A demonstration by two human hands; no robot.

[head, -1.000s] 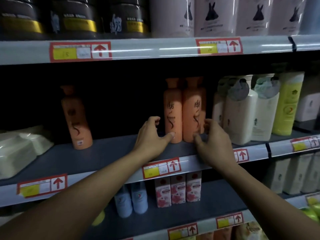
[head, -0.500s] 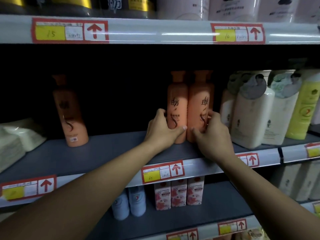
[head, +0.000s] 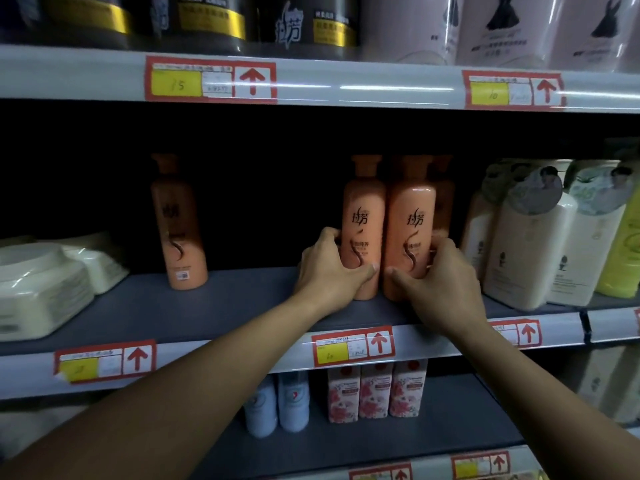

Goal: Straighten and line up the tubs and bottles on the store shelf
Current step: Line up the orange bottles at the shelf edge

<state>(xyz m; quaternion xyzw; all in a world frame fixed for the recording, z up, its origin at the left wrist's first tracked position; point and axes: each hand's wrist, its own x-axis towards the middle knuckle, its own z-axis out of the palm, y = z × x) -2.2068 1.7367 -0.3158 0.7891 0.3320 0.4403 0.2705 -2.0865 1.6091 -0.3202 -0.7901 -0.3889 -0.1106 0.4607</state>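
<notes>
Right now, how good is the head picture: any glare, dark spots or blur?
Head view: dim overall; the recess behind the orange bottles is nearly black; light streaks glare on the upper shelf rail; top-shelf tubs look motion-blurred; edges bow from the wide lens; both hands stay readable.

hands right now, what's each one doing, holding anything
Left hand: closed around the left orange bottle.
Right hand: closed around the right orange bottle.
</notes>
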